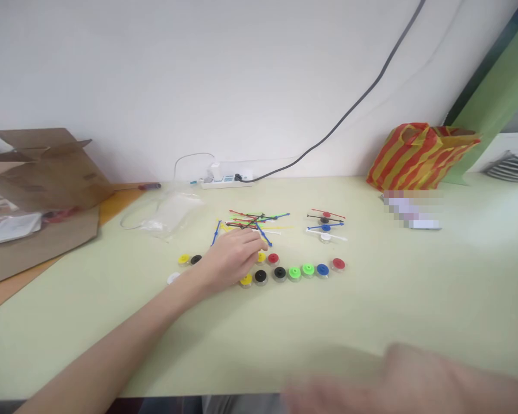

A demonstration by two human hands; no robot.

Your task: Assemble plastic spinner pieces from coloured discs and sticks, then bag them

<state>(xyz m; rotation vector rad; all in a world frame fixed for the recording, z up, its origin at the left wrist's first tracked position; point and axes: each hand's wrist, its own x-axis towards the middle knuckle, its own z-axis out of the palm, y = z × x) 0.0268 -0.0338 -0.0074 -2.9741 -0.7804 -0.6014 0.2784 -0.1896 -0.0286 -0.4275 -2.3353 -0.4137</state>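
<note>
My left hand (237, 253) reaches over the middle of the table with its fingers curled down at the near edge of a pile of thin coloured arrow pointers (252, 221). The fingertips are partly hidden, and what they pinch does not show. Around and below this hand stand small round discs on clear bases, among them a black disc (261, 277), a light green disc (308, 269), a blue disc (323, 269) and a red disc (338, 264). My right hand (397, 382) is smeared by motion at the bottom right, near the table's front edge; its fingers cannot be made out.
Right of the pile, several discs carry arrows, such as a white arrow spinner (326, 237). A clear plastic bag (172, 213) lies left, beyond it a cardboard box (47, 172). A power strip (227, 181) sits by the wall; a striped bag (414, 158) stands back right.
</note>
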